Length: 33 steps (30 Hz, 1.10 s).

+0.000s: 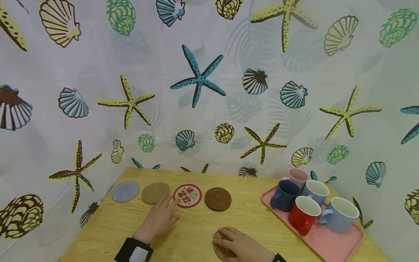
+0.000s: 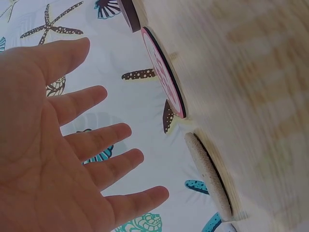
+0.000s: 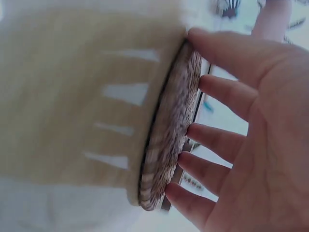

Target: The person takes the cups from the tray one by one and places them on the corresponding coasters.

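My right hand (image 1: 245,247) rests on a round woven coaster (image 1: 220,251) near the front of the table, its fingers spread across the top. In the right wrist view, fairly straight fingertips touch the face of this coaster (image 3: 169,121), and the thumb is at its edge. My left hand (image 1: 158,220) hovers with fingers spread, just in front of a beige round coaster (image 1: 155,192) and a red-rimmed white coaster (image 1: 193,196) with printed characters. Nothing is held in its palm in the left wrist view.
A grey-blue round coaster (image 1: 125,191) lies at the far left, and a brown wooden coaster (image 1: 218,199) ends the row. On the right, a pink tray (image 1: 330,245) bears several mugs, including a red mug (image 1: 302,216). A shell-patterned curtain (image 1: 209,120) borders the table.
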{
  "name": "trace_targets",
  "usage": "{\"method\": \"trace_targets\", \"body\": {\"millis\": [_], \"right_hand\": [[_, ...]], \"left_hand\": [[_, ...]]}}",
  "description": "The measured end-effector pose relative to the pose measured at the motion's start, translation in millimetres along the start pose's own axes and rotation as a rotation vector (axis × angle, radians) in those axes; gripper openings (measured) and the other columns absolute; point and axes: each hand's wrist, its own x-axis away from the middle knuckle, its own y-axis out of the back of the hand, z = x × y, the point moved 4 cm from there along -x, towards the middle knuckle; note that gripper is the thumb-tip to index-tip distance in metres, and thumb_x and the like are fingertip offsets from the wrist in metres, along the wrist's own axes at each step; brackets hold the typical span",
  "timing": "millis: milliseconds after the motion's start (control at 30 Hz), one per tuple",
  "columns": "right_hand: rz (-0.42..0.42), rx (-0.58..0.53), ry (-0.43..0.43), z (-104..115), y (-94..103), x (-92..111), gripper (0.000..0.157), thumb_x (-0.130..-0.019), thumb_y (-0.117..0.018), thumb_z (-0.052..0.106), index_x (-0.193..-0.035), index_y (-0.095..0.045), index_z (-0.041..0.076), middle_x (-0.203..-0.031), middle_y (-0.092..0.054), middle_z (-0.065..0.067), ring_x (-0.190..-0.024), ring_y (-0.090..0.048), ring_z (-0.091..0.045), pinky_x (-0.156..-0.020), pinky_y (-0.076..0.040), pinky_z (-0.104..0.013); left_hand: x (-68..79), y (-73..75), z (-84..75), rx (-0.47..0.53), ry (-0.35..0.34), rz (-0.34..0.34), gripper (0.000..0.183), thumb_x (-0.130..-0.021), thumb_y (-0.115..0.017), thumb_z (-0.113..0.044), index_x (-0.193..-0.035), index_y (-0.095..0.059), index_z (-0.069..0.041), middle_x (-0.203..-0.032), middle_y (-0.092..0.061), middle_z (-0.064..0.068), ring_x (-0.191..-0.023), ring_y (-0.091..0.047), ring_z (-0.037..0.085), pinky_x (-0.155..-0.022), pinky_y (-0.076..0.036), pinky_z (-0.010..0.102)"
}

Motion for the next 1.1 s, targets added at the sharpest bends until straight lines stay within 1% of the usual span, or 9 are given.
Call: {"method": "trace_targets", "body": {"millis": [167,300,433,533,700,900,1100], "right_hand": [[-0.047,-0.04,-0.146,-23,8.1,9,0.055,-0.095,-0.059,0.041,-0.147,-0.044,0.031,-0.152,-0.042,-0.01,-0.139,-0.041,-0.036,-0.107,-0.042,-0.053],[-0.087,-0.04,-0.21,-44,10.6,11,0.055,-0.095,-0.061,0.035,-0.146,-0.045,0.026,-0.152,-0.041,-0.014,-0.139,-0.039,-0.038,-0.108,-0.039,-0.057],[-0.15,-0.03,-0.221,-61,13.9,9,0.053,-0.094,-0.063,0.027,-0.145,-0.048,0.018,-0.15,-0.042,-0.02,-0.137,-0.041,-0.041,-0.107,-0.037,-0.06],[-0.205,-0.005,-0.212,-71,17.5,6,0.051,-0.094,-0.063,0.021,-0.142,-0.05,0.012,-0.147,-0.043,-0.025,-0.135,-0.042,-0.046,-0.106,-0.036,-0.062],[-0.259,0.011,-0.225,-87,21.3,-1,0.048,-0.093,-0.063,0.013,-0.139,-0.053,0.007,-0.143,-0.044,-0.03,-0.132,-0.041,-0.051,-0.105,-0.036,-0.064],[-0.269,-0.011,-0.248,-104,22.1,-13,0.048,-0.093,-0.062,0.012,-0.14,-0.052,0.005,-0.144,-0.043,-0.032,-0.134,-0.038,-0.053,-0.107,-0.032,-0.066],[-0.262,-0.018,-0.276,-112,26.9,-19,0.047,-0.094,-0.06,0.011,-0.14,-0.051,0.003,-0.145,-0.041,-0.033,-0.135,-0.035,-0.055,-0.11,-0.029,-0.066]], "left_hand": [[1.1,-2.2,1.3,0.009,0.008,-0.002,0.052,-0.094,-0.062,-0.035,-0.141,-0.052,-0.015,-0.149,-0.043,0.022,-0.14,-0.035,0.046,-0.1,-0.035,0.073],[2.5,-2.3,-0.5,0.012,0.013,0.002,0.052,-0.094,-0.063,-0.035,-0.141,-0.051,-0.015,-0.149,-0.043,0.022,-0.14,-0.035,0.045,-0.1,-0.034,0.073],[3.8,-1.5,-3.2,0.021,0.02,0.008,0.053,-0.094,-0.063,-0.035,-0.141,-0.051,-0.014,-0.149,-0.043,0.022,-0.14,-0.034,0.046,-0.1,-0.033,0.074],[4.3,-1.5,-4.2,0.011,0.022,0.01,0.053,-0.094,-0.062,-0.035,-0.142,-0.051,-0.014,-0.149,-0.043,0.022,-0.14,-0.034,0.046,-0.1,-0.033,0.074],[4.2,-1.6,-5.0,0.008,0.025,0.005,0.052,-0.094,-0.063,-0.034,-0.14,-0.053,-0.012,-0.147,-0.044,0.022,-0.14,-0.035,0.046,-0.1,-0.034,0.074],[4.3,-1.9,-6.0,-0.007,0.024,0.001,0.051,-0.094,-0.063,-0.034,-0.14,-0.053,-0.013,-0.147,-0.045,0.022,-0.14,-0.035,0.046,-0.101,-0.034,0.073],[5.1,0.1,-8.5,-0.011,0.013,-0.01,0.052,-0.095,-0.062,-0.035,-0.141,-0.052,-0.013,-0.146,-0.045,0.023,-0.139,-0.036,0.047,-0.101,-0.034,0.073]]}}
